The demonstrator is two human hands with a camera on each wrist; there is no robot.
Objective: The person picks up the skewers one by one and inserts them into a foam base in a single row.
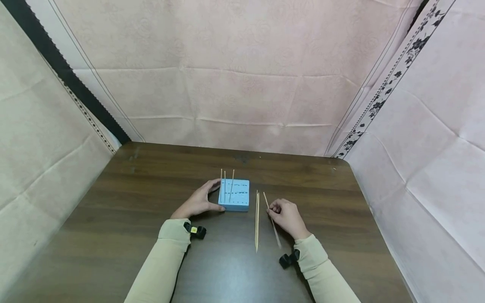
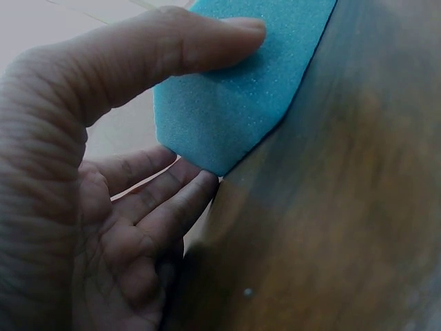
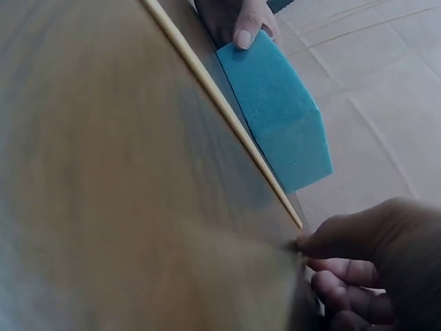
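A light blue foam block point(image 1: 238, 201) with rows of small dark marks on top sits on the table, and several thin wooden sticks point(image 1: 232, 180) stand upright in its left part. My left hand point(image 1: 198, 201) holds the block from the left side, thumb point(image 2: 227, 41) pressed on the near face and fingers round the back left corner. To the right of the block, my right hand point(image 1: 286, 215) pinches a wooden stick point(image 1: 275, 233) between thumb and fingertips, the stick slanting toward me. In the right wrist view this stick is blurred.
Between the block and my right hand, a few loose wooden sticks point(image 1: 257, 223) lie side by side on the brown wooden table point(image 1: 151, 193). Pale cloth point(image 1: 235, 97) hangs behind the table and along both sides. Each wrist wears a black camera point(image 1: 289, 259).
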